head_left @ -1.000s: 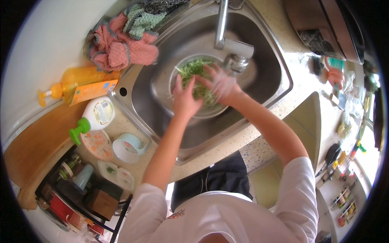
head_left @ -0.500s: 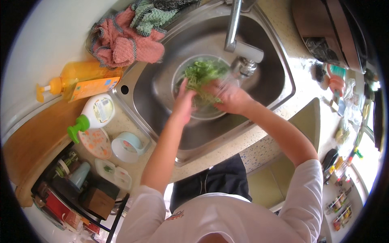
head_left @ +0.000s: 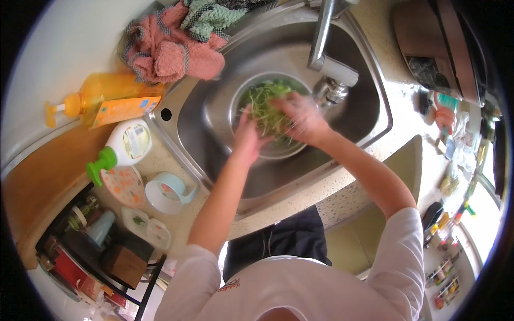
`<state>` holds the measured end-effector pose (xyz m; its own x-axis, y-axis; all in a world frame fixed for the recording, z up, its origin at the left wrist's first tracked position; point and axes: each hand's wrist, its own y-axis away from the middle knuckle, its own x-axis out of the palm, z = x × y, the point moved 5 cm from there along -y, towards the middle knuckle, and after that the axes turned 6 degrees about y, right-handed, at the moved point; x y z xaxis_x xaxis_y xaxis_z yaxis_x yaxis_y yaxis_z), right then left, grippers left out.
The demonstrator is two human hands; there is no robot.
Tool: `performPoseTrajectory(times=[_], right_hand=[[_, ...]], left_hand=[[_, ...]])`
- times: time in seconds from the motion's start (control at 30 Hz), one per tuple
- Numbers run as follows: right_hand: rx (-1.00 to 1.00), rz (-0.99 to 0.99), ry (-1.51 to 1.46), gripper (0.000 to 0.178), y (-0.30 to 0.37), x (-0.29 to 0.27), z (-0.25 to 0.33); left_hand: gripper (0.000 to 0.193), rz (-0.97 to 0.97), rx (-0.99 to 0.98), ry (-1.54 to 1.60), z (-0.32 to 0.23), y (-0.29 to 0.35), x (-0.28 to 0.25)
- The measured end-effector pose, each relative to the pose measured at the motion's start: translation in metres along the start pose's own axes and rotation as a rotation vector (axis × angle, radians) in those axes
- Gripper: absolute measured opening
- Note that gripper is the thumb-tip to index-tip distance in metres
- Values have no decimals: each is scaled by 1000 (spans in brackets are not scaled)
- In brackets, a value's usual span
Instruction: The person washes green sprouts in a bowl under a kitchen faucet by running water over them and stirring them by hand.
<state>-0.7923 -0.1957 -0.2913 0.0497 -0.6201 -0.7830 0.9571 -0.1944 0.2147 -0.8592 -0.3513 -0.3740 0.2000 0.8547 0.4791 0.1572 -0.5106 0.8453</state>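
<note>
A bunch of thin-stemmed leafy greens [head_left: 266, 101] lies in a round bowl [head_left: 279, 157] inside the steel sink [head_left: 251, 184]. My left hand [head_left: 249, 138] is curled against the near left side of the greens, thumb pointing up. From the right, my right hand [head_left: 305, 119] presses over the stems, its fingers bent around them and blurred by motion. Water streaks show beside the right hand, under the faucet [head_left: 337, 72]. Part of the bowl and its contents is hidden by my hands.
Pink towels [head_left: 176, 59] hang at the sink's far left corner. An orange pump bottle [head_left: 101, 99], a white bottle with green pump [head_left: 128, 144], a pale blue cup [head_left: 165, 193] and a divided white container [head_left: 145, 227] stand left. A brownish appliance [head_left: 428, 51] sits at far right.
My hands have shifted slightly within the bowl, still on the greens; the right fingers have risen a little over them. The whole view has moved slightly.
</note>
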Motion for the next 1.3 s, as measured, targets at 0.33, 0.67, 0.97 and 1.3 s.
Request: performPoseTrajectory(times=[0.33, 0.67, 0.97, 1.3], right_hand=[[-82, 199, 483, 119, -11, 29, -9], [87, 129, 29, 87, 4, 19, -13], [-341, 171, 558, 90, 6, 24, -2], [-112, 313, 460, 67, 17, 53, -80]], left_hand=[[76, -67, 46, -76, -20, 42, 17], [60, -95, 274, -500, -2, -4, -3], [66, -195, 738, -1070, -9, 20, -4], [82, -41, 433, -1253, -1, 12, 44]])
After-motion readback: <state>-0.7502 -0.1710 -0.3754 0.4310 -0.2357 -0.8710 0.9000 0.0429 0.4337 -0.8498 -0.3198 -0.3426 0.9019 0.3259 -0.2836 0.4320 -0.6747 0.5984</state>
